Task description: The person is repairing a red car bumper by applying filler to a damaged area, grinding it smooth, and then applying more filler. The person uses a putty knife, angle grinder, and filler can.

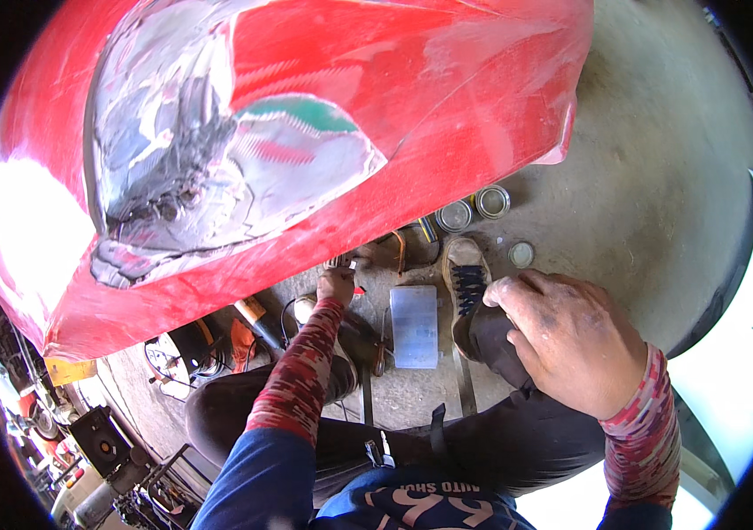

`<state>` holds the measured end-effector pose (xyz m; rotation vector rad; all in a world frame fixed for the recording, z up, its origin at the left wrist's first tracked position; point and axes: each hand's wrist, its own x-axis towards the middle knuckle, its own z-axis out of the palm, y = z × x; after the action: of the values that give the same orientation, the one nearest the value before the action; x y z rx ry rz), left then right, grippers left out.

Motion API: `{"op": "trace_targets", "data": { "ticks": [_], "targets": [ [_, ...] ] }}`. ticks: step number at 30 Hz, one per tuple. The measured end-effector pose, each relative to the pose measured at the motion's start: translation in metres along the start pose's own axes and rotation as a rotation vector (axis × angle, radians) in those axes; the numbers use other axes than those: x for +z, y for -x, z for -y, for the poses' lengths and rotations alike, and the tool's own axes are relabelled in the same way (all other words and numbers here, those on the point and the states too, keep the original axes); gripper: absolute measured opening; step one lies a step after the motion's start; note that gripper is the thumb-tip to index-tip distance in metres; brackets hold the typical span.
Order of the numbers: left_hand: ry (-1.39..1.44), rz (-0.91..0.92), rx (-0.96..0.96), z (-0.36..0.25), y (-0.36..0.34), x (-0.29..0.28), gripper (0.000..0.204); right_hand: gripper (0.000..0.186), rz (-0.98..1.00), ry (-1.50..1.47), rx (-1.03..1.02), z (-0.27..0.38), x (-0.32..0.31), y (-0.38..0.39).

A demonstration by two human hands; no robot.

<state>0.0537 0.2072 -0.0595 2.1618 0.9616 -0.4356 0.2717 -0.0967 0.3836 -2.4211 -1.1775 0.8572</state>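
Note:
A large red body panel [474, 106] fills the upper part, with a silvery sanded patch and a green spot within its dull surface. Below its lower edge my left hand [335, 285] is closed around something greyish whose kind I cannot make out; a small red piece shows beside it. My right hand [575, 340] hovers over my right knee, back upward. Its fingers are bent and the thumb stands apart from them; nothing shows between them. A translucent pale-blue plastic case [414, 327] lies on the floor between my shoes.
Two opened round tins [454, 216] and a small round lid [521, 255] stand on the concrete floor [642, 115] near my right shoe [467, 278]. Cables, an orange-and-grey tool [257, 320] and a black box [104, 444] lie to the left. A white panel [734, 353] borders the right.

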Motion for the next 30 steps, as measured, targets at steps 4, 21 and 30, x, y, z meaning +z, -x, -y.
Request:
{"op": "trace_targets", "data": {
  "ticks": [4,21,30],
  "targets": [
    [-0.209,-0.307,0.07,0.011,-0.001,0.021,0.025,0.027,-0.062,-0.01,-0.028,0.001,0.001,-0.001],
    [-0.196,-0.588,-0.009,0.001,-0.002,0.078,0.025,0.026,0.012,-0.01,0.008,0.011,-0.002,-0.018],
    [0.426,0.253,-0.053,-0.102,0.094,-0.081,0.023,0.012,-0.099,-0.059,-0.268,0.041,0.027,-0.062]
  ]
}}
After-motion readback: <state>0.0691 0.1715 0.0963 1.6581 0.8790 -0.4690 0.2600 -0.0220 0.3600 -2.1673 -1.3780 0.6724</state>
